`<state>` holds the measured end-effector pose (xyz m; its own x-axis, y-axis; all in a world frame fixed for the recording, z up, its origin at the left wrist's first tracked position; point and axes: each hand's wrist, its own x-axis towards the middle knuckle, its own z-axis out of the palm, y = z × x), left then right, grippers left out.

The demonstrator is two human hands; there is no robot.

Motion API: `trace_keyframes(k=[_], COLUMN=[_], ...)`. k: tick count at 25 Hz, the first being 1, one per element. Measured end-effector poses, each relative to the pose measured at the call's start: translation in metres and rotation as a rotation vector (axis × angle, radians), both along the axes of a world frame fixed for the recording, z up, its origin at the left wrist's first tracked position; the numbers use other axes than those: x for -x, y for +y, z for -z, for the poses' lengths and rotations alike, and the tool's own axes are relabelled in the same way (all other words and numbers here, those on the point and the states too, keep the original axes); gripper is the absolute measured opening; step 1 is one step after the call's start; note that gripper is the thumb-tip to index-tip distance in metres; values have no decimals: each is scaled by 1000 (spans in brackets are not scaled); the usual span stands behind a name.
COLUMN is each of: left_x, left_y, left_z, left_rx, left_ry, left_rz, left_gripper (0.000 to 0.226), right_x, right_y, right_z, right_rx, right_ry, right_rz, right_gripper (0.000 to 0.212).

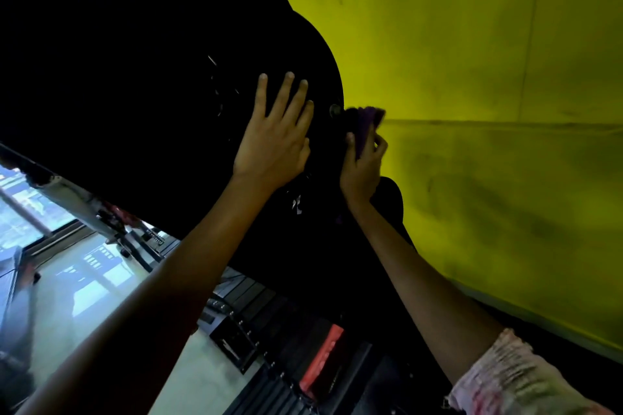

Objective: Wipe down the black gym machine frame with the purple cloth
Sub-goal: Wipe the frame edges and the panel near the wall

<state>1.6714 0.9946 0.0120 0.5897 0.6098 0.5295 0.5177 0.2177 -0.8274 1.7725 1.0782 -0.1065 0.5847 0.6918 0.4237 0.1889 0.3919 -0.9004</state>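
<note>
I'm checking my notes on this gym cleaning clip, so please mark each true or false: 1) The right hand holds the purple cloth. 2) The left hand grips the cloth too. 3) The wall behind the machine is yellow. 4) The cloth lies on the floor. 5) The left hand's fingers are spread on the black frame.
1) True: the right hand pinches the purple cloth at the edge of the black frame.
2) False: the left hand holds nothing; it rests flat on the frame.
3) True: the wall is yellow.
4) False: the cloth is held up against the frame's edge.
5) True: its fingers are straight and spread.
</note>
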Motion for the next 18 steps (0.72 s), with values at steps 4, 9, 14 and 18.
trace_keyframes(k=[4, 9, 14, 18], left_x=[-1, 0, 0, 24], left_y=[2, 3, -2, -23], left_z=[1, 3, 7, 43], left_rx=[1, -30, 83, 212], left_ry=[17, 34, -18, 51], left_rz=[-1, 2, 164, 153], left_gripper=[62, 63, 59, 56], right_x=[-34, 9, 41, 33], right_y=[15, -23, -58, -47], right_z=[53, 27, 76, 77], right_rx=[438, 366, 105, 542], right_ry=[246, 255, -34, 386], right_rz=[-108, -74, -49, -80], right_gripper=[52, 55, 57, 56])
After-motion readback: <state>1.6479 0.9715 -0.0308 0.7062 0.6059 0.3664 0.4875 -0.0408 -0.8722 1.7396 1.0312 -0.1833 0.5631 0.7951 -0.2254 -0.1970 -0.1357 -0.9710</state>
